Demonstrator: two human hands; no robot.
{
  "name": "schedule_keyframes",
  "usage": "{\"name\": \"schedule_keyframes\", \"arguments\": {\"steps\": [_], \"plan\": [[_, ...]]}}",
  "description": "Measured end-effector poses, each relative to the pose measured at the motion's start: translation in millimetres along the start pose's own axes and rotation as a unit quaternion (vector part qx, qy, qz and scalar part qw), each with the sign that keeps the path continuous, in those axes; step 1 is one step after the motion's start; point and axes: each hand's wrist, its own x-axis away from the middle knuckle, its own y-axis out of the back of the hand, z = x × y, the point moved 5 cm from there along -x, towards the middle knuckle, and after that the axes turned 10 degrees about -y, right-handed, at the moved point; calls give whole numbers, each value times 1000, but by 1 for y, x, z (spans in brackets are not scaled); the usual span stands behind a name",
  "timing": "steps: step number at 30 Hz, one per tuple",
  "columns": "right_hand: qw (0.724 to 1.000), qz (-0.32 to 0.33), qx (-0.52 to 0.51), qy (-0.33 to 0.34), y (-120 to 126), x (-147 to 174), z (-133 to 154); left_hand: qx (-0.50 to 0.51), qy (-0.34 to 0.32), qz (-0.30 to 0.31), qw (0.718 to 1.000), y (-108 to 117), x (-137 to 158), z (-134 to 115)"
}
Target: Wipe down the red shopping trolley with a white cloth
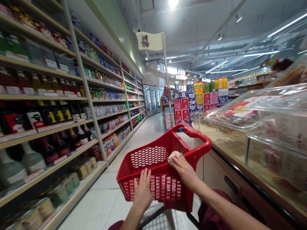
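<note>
Running past the left edge, the shelving (43,97) is flanking the red cart (159,168), whose legs are being cut off at the bottom. The left hand (143,188) is lying on its near wall, fingers extended; the right hand (184,166), thumb hidden, is holding a partly covered white cloth (174,154) against the rim.

Left grip (143,190) flattened, fingers extended; right grip (183,169) palm-down, fingers bent; forearms (217,202) bare.
</note>
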Motion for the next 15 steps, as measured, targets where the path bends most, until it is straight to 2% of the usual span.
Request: {"name": "schedule_keyframes", "arguments": {"steps": [2,5,7,9,12,13,15], "plan": [[999,-6,21,-27,13,-1,-28,-5,1,-6,1000,-1,0,0],[987,-47,84,-128,48,-2,-92,-10,-2,-19,1000,0,1,-2],[975,-70,111,-177,60,-1,-110,-14,-3,-20,1000,1,0,-4],[979,-67,103,-160,53,-1,-95,-21,3,-13,1000,2,0,-5],[996,-31,50,-69,28,-2,-55,-33,10,0,999,5,-1,-4],[998,-22,37,-54,24,-3,-51,-36,8,2,999,6,-1,-3],[996,-25,38,-76,30,-6,-67,-40,4,5,999,8,-1,-4]]}}
